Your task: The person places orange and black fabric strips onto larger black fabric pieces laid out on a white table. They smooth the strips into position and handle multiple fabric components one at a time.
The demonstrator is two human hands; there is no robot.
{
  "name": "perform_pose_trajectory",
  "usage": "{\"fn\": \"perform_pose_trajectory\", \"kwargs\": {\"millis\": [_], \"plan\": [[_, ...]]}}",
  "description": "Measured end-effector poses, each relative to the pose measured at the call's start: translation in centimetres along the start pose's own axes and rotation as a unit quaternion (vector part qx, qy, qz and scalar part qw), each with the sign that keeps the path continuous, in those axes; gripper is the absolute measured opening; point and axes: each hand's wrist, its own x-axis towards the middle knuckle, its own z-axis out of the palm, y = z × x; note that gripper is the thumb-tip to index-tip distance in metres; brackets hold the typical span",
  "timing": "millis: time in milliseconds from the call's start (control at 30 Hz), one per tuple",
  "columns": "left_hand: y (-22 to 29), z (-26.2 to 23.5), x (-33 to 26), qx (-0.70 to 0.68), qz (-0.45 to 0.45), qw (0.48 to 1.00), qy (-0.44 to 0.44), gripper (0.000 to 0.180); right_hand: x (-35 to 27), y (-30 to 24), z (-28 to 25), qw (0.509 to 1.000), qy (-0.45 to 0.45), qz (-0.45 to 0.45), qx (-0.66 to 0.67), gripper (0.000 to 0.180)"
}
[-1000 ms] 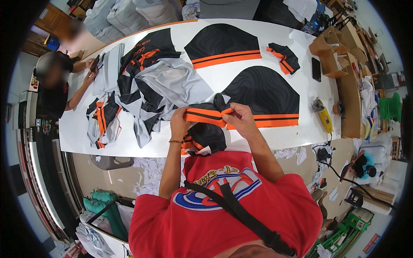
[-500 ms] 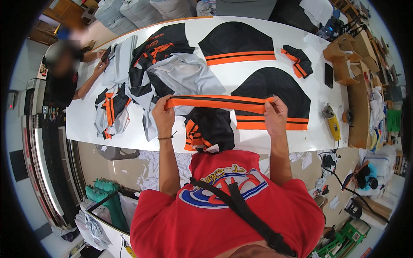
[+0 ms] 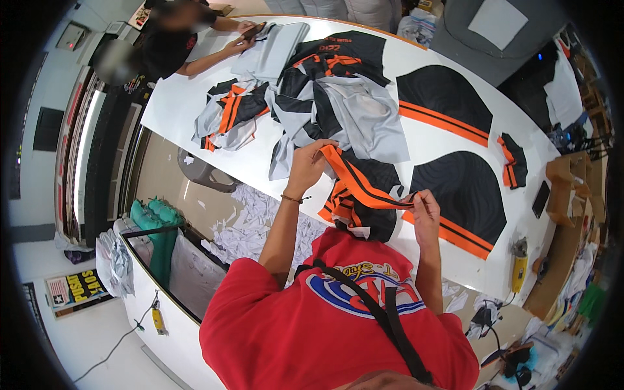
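Note:
A long orange fabric strip [image 3: 361, 188] with a black stripe sags in a curve above the white table [image 3: 286, 218]. My left hand [image 3: 308, 169] pinches its upper left end, while my right hand [image 3: 426, 213] holds the other end between thumb and fingers. Beneath the strip lies a crumpled black, orange and white bundle of fabric [image 3: 380, 220] at the table's near edge. To the right lie two flat black sleeve panels with orange striped hems: a nearer one [image 3: 463, 195] and a farther one [image 3: 448, 97]. Grey and black fabric [image 3: 364, 117] is heaped beyond my left hand.
At the far left a person's hands [image 3: 246, 40] hold a dark phone. Another fabric bundle [image 3: 234, 114] lies left. At right are a small black-orange piece [image 3: 515, 162], a phone [image 3: 541, 199], a yellow power tool [image 3: 519, 272] and cardboard boxes [image 3: 565, 188]. Scraps [image 3: 260, 227] cover the floor.
The view has turned left, shifting the table rightward in the picture. The strip, stretched taut before, now sags, and my right hand has dropped lower than my left.

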Motion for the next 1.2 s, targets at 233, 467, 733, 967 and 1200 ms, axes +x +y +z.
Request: {"fn": "perform_pose_trajectory", "kwargs": {"millis": [233, 467, 733, 967, 1200], "plan": [[1.4, -1.0, 1.4, -0.156, -0.041, 0.981, 0.108, 0.029, 2.0, -1.6, 2.0, 0.995, -0.044, -0.092, -0.002, 0.014], [-0.3, -7.2, 1.0, -0.207, 0.014, 0.978, 0.012, 0.027, 2.5, -2.0, 1.3, 0.974, -0.107, -0.192, -0.061, 0.012], [-9.8, -12.5, -1.3, 0.129, -0.163, 0.958, -0.196, 0.039, 1.0, 6.2, -1.3, 0.927, 0.029, 0.025, -0.373, 0.009], [-19.8, -22.8, 6.4, 0.254, -0.124, 0.874, 0.394, 0.032, 1.2, 5.0, -3.5, 0.914, 0.129, 0.006, -0.385, 0.015], [-23.8, -27.4, 9.6, 0.434, -0.386, 0.744, 0.330, 0.043, 2.0, 2.2, -6.6, 0.921, 0.162, -0.001, -0.354, 0.009]]}}
